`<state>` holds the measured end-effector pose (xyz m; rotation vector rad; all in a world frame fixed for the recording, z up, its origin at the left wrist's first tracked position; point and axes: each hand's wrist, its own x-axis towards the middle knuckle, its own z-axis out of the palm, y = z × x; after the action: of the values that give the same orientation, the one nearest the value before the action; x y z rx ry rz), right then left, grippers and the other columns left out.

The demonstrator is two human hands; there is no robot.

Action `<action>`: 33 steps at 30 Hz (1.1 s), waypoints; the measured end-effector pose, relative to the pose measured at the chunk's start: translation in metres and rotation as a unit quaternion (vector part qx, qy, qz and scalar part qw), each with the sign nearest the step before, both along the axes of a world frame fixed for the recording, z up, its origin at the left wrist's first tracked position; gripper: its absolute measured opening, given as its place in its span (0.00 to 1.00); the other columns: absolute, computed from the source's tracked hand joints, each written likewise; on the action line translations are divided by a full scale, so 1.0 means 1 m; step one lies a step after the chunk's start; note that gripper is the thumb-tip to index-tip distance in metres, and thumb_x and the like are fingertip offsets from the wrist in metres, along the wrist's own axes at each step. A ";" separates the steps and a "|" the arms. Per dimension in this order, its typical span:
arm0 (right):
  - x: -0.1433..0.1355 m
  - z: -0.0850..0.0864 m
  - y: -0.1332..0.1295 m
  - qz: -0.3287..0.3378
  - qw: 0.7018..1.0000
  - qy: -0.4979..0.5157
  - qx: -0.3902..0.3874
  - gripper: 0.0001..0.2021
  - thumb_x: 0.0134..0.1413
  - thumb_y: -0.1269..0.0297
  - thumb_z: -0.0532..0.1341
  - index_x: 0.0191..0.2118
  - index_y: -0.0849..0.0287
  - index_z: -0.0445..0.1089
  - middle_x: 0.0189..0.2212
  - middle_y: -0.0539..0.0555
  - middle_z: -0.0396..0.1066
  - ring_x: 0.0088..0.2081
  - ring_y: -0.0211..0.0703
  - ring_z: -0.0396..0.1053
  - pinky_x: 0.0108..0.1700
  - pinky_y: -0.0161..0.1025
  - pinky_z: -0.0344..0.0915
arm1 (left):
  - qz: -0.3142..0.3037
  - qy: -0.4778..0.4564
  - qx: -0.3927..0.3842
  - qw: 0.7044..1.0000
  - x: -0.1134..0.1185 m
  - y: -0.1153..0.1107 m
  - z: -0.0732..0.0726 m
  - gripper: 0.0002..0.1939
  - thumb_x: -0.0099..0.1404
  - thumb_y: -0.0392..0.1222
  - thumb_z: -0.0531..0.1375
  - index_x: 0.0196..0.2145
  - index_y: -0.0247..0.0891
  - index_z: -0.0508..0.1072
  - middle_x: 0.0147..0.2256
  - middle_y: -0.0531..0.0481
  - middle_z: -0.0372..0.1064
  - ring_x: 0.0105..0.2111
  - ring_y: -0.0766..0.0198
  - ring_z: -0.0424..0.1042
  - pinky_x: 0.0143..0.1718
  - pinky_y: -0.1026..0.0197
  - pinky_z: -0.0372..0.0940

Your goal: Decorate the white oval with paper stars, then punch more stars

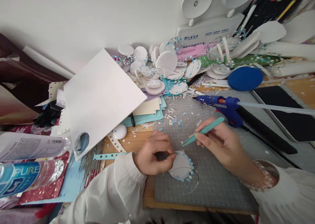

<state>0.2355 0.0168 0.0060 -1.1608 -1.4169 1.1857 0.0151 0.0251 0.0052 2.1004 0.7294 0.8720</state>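
Note:
My right hand (216, 142) holds a pair of teal tweezers (206, 129), their tips close together above the grey cutting mat (209, 181). I cannot make out anything between the tips. At the lower middle of the head view is a round white disc (181, 166) with small blue and white flower-shaped pieces along its rim. Thumb and forefinger of my left hand (157, 153) pinch together at the disc's upper left edge. A thin loop of wire (197, 181) curves across and below the disc. Loose tiny paper flowers (175, 121) are scattered just beyond both hands.
A blue hot glue gun (221, 106) lies right of centre, near a phone (287, 112) and a blue round lid (245, 78). Several decorated white discs (167, 60) are piled at the back. A white board (100, 99) and water bottle (31, 174) are on the left.

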 end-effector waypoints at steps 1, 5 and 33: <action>0.000 0.001 0.000 -0.007 0.999 -0.019 0.026 0.03 0.58 0.63 0.62 0.35 0.53 0.66 0.29 0.50 0.68 0.27 0.38 0.69 0.29 0.36 0.68 | 0.000 0.001 0.001 1.000 0.000 0.000 0.000 0.09 0.60 0.35 0.57 0.22 0.38 0.65 0.23 0.50 0.67 0.25 0.65 0.64 0.32 0.58 0.57; 0.004 -0.002 0.001 0.013 0.985 -0.115 0.131 0.03 0.58 0.70 0.60 0.36 0.53 0.68 0.30 0.51 0.71 0.32 0.42 0.71 0.33 0.39 0.69 | 0.006 0.007 -0.002 1.000 0.000 0.000 -0.001 0.09 0.59 0.35 0.57 0.21 0.38 0.64 0.22 0.51 0.66 0.24 0.65 0.64 0.32 0.58 0.57; 0.002 0.001 0.000 0.031 0.977 -0.003 0.210 0.13 0.51 0.79 0.63 0.38 0.52 0.72 0.32 0.50 0.78 0.37 0.42 0.76 0.39 0.38 0.74 | 0.128 -0.079 -0.066 0.986 0.000 -0.001 -0.002 0.07 0.62 0.39 0.64 0.37 0.35 0.78 0.31 0.46 0.70 0.32 0.63 0.68 0.32 0.62 0.64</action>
<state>0.2374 0.0172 0.0073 -0.8287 -1.6204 0.8657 0.0152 0.0246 0.0031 1.8234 0.9582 1.0847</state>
